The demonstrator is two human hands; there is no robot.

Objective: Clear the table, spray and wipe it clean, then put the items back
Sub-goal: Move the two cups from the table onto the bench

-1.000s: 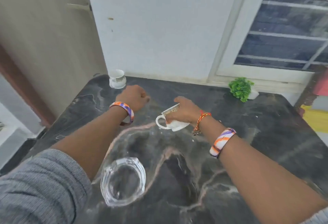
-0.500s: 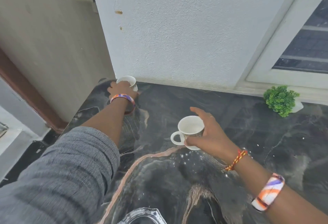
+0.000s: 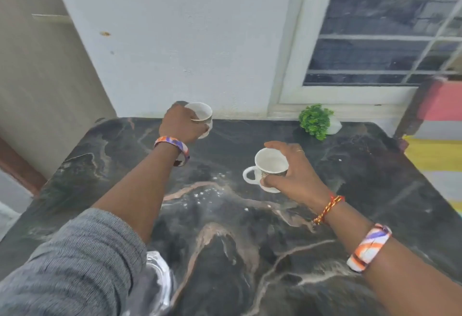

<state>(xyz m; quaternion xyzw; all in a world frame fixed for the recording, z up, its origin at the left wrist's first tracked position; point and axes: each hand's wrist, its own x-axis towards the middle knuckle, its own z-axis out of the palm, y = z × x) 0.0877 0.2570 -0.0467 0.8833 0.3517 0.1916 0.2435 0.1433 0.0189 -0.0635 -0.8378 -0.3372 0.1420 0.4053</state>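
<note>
Over the dark marble tabletop (image 3: 375, 178), left hand (image 3: 181, 125) grips the far cup (image 3: 203, 113) by the wall, right hand (image 3: 295, 173) pinches the near cup (image 3: 270, 163) at its rim; advise lifting both level, clear of the glass dish (image 3: 160, 280).
</note>
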